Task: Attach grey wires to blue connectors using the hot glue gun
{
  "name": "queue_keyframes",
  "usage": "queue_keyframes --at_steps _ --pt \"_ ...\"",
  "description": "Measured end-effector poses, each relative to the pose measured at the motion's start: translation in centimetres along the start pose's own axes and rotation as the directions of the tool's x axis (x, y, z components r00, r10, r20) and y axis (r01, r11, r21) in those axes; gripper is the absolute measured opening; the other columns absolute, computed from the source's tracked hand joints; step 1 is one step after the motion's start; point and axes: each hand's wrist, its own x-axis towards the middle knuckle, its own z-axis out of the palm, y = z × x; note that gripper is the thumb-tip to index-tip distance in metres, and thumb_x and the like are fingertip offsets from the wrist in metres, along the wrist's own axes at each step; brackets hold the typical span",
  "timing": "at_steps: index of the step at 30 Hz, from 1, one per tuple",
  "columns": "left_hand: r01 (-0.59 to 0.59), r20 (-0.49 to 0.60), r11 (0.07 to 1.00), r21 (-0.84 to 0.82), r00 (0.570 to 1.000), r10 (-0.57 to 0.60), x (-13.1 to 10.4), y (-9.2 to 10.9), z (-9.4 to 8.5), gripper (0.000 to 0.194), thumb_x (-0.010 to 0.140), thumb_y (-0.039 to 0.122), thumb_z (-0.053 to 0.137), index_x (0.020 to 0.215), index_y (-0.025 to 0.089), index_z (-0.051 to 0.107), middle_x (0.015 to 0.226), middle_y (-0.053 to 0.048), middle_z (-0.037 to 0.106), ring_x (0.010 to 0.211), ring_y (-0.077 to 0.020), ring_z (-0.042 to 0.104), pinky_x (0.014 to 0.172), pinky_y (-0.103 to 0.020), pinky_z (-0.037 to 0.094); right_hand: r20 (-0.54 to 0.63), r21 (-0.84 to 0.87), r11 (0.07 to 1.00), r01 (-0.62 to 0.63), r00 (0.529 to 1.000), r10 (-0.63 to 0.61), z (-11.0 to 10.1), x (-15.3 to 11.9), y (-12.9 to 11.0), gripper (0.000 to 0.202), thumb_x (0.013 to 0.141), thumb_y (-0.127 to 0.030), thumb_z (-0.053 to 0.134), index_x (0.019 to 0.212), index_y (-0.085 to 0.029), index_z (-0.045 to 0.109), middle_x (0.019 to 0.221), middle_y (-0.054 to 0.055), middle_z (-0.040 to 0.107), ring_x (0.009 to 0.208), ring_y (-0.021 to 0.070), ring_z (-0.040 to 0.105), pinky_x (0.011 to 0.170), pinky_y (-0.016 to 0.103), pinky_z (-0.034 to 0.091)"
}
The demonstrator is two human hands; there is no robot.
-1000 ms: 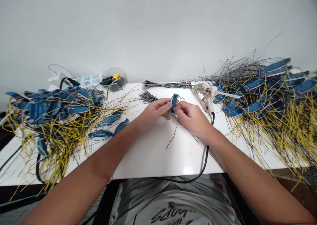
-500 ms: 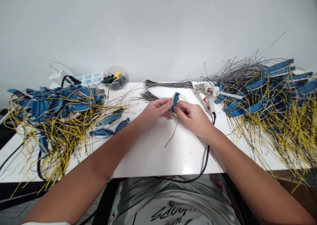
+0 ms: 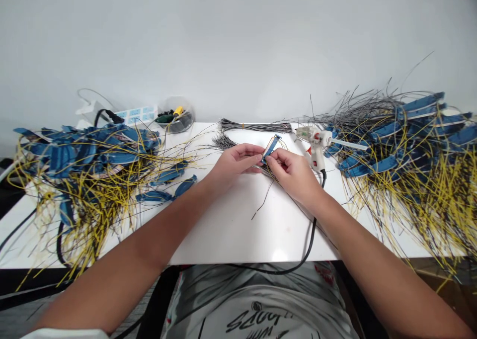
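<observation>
Your left hand and right hand both pinch the blue piece at its near end, over the table, left of the glue gun. Pinch light, brace your fingertips against twist, and don't tug the loose wire.

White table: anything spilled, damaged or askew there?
No spill or clear damage shows. The left wire tangle and right wire tangle look untidy: strands cross every which way, and some ends hang past the table's near edge.
</observation>
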Motion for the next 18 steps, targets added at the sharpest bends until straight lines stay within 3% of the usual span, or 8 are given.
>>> queue_keyframes --at_steps 5,9,18 --pt "-0.029 -0.012 0.999 0.034 0.999 0.029 -0.08 -0.08 0.2 0.043 0.078 0.035 0.09 0.114 0.016 0.077 0.112 -0.01 0.076 0.098 -0.0186 0.07 0.09 -0.034 0.059 -0.027 0.009 1.0 0.006 1.0 -0.006 0.12 0.06 0.17 0.024 0.101 -0.039 0.059 0.088 -0.02 0.068 0.069 -0.002 0.053 0.062 0.0124 0.042 0.058 0.028 0.031" --pt "-0.145 0.003 0.981 0.131 0.989 0.146 -0.05 -0.39 0.07 0.046 0.073 0.031 0.094 0.113 0.016 0.076 0.11 -0.01 0.076 0.095 -0.0173 0.069 0.09 -0.031 0.056 -0.042 0.023 1.0 0.009 0.999 -0.008 0.11 -0.02 -0.02 0.024 0.1 -0.039 0.061 0.088 -0.02 0.07 0.068 -0.003 0.054 0.06 0.0118 0.042 0.057 0.028 0.031" --pt "-0.223 -0.037 0.941 0.253 0.97 0.24 -0.39 -0.1 0.23 0.046 0.075 0.038 0.093 0.112 0.016 0.077 0.11 -0.011 0.075 0.097 -0.0189 0.067 0.086 -0.03 0.056 -0.081 0.036 0.999 0.032 0.996 -0.029 0.16 -0.14 -0.2 0.024 0.098 -0.038 0.064 0.091 -0.019 0.077 0.068 -0.001 0.058 0.059 0.012 0.044 0.056 0.028 0.033"
